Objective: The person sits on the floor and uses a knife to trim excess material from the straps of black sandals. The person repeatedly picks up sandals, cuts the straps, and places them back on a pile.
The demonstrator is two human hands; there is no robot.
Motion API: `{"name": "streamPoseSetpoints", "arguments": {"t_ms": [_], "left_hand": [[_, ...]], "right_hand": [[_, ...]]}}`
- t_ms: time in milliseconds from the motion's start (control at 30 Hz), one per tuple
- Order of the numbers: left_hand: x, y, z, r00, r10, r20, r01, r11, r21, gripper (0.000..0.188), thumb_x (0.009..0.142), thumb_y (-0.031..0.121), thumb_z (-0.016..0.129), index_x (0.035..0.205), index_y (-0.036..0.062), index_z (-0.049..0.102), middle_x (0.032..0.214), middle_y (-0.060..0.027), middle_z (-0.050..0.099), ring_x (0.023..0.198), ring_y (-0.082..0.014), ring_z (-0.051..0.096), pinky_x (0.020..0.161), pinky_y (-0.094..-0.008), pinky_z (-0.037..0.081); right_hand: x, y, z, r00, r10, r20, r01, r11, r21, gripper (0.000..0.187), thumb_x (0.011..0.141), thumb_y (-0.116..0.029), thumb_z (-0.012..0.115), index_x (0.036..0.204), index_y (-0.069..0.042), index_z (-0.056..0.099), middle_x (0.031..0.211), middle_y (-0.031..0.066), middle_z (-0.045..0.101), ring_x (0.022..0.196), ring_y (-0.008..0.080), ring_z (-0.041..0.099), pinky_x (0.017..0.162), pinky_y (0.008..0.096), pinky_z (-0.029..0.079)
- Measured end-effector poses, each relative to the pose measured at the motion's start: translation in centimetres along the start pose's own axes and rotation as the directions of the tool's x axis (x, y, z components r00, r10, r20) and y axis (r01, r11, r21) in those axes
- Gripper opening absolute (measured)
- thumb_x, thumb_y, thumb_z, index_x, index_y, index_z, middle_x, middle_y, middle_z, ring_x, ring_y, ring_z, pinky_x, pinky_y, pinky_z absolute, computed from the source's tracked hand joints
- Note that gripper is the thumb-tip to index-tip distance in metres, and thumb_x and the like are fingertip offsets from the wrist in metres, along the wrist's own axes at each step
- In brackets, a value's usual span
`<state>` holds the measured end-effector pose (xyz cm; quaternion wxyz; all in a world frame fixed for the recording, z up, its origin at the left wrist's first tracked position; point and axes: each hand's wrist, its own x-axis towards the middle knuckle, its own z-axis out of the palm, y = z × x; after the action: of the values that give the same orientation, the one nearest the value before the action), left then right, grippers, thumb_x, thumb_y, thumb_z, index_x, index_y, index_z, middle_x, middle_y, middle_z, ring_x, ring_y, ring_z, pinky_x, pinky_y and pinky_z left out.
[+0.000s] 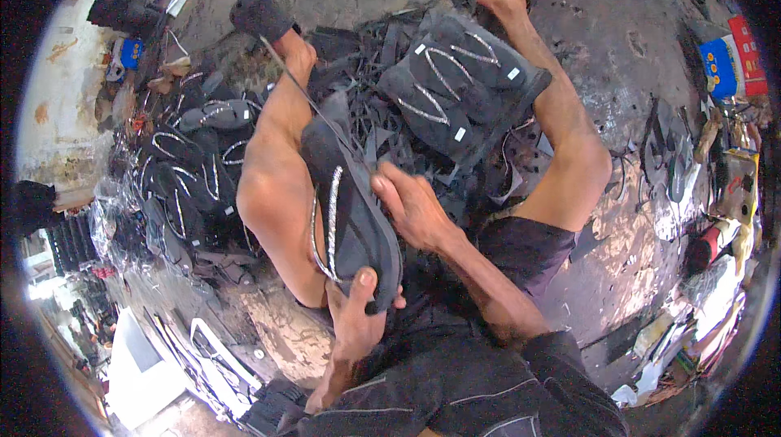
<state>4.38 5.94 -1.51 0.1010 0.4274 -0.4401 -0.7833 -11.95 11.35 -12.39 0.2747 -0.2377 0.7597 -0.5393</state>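
Observation:
My left hand (358,323) grips the heel end of a black flip-flop (362,217), thumb on the footbed and fingertips showing at the far edge. Its silver glittery strap (333,221) faces up and to the left, and its toe end points away from me. My right hand (415,209) is closed beside the right edge of the sole. From it a long thin blade (303,93) runs up and left along that edge, past the toe and over my shin. The grip end is hidden in my fingers.
Between my legs lies a black sheet (464,83) bearing several silver-strapped pieces with small white labels, over dark rubber offcuts (358,67). A heap of similar flip-flops (191,168) lies at the left. Blue and red boxes (732,63) stand at the far right.

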Motion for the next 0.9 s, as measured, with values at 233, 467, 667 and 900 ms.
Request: {"name": "streamPoseSetpoints", "arguments": {"t_ms": [233, 467, 667, 900], "left_hand": [[0.1, 0.1, -1.3, 0.993, 0.079, 0.091, -0.076, 0.996, -0.039, 0.053, 0.094, 0.037, 0.073, 0.121, -0.0057, 0.056, 0.087, -0.0128, 0.065, 0.065, -0.0220, 0.064, 0.053, -0.0356, 0.054], [2.9, -0.5, -0.7, 0.958, 0.288, -0.003, -0.285, 0.949, 0.137, 0.044, 0.101, 0.033, 0.065, 0.127, -0.0006, 0.055, 0.109, -0.0125, 0.064, 0.082, -0.0202, 0.064, 0.067, -0.0379, 0.052], [3.0, -2.0, 2.8, 0.883, 0.460, 0.094, -0.468, 0.880, 0.081, 0.074, 0.100, 0.034, 0.068, 0.153, -0.0062, 0.035, 0.146, -0.0194, 0.050, 0.133, -0.0256, 0.050, 0.114, -0.0393, 0.041], [4.7, 11.3, 2.7, 0.885, 0.464, 0.044, -0.464, 0.867, 0.179, 0.052, 0.098, 0.045, 0.070, 0.128, 0.0052, 0.056, 0.101, -0.0128, 0.069, 0.083, -0.0246, 0.072, 0.073, -0.0395, 0.063]], "right_hand": [[13.6, 3.6, 0.0, 0.842, -0.259, -0.473, 0.260, 0.963, -0.065, 0.047, 0.112, -0.041, 0.039, 0.100, 0.003, 0.054, 0.069, 0.0167, 0.056, 0.062, 0.0321, 0.058, 0.064, 0.0440, 0.048], [-6.9, -5.3, -2.8, 0.969, 0.227, -0.097, -0.124, 0.786, 0.606, 0.045, 0.102, -0.041, 0.066, 0.116, 0.001, 0.067, 0.074, 0.0030, 0.066, 0.058, 0.0071, 0.059, 0.047, 0.0236, 0.043], [-9.8, -5.4, -2.5, 0.915, 0.201, -0.350, -0.008, 0.876, 0.482, 0.029, 0.091, -0.023, 0.084, 0.106, -0.001, 0.073, 0.074, -0.0085, 0.055, 0.070, 0.0026, 0.046, 0.060, 0.0231, 0.040], [-14.5, -6.8, -4.7, 0.985, 0.123, -0.123, -0.049, 0.873, 0.485, 0.039, 0.101, -0.028, 0.070, 0.126, 0.002, 0.065, 0.076, -0.0003, 0.064, 0.067, 0.0080, 0.055, 0.062, 0.0272, 0.046]]}}
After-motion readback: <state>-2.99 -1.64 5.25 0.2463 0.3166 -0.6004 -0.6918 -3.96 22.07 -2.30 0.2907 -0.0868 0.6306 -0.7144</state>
